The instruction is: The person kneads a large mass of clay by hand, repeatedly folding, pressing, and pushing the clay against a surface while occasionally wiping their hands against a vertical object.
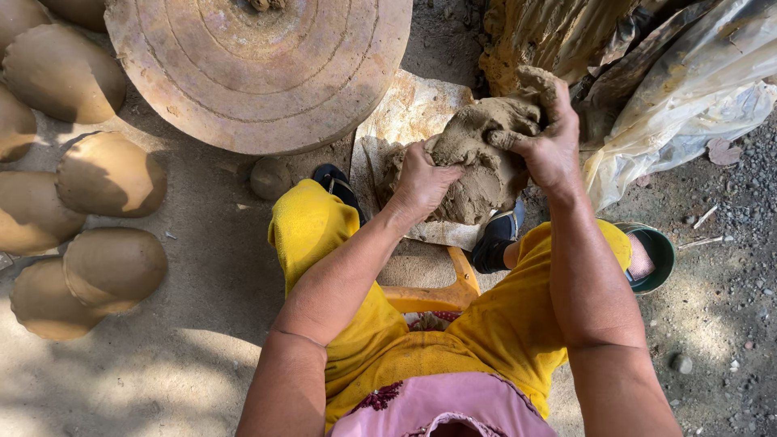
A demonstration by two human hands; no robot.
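Observation:
A big lump of wet grey-brown clay (477,174) rests on a pale flat board (405,113) between my feet. My left hand (422,182) presses into the lump's left side with its fingers dug in. My right hand (546,137) grips the top right of the lump, folding a thick flap of clay over. Both hands are smeared with clay. I sit on a low orange stool (437,295), in yellow trousers.
A round stone potter's wheel (259,69) lies ahead on the left. Several rounded clay pots (109,174) lie on the sandy ground at far left. A larger clay heap (550,32) under plastic sheeting (688,89) sits at upper right. A green bowl (660,255) stands by my right knee.

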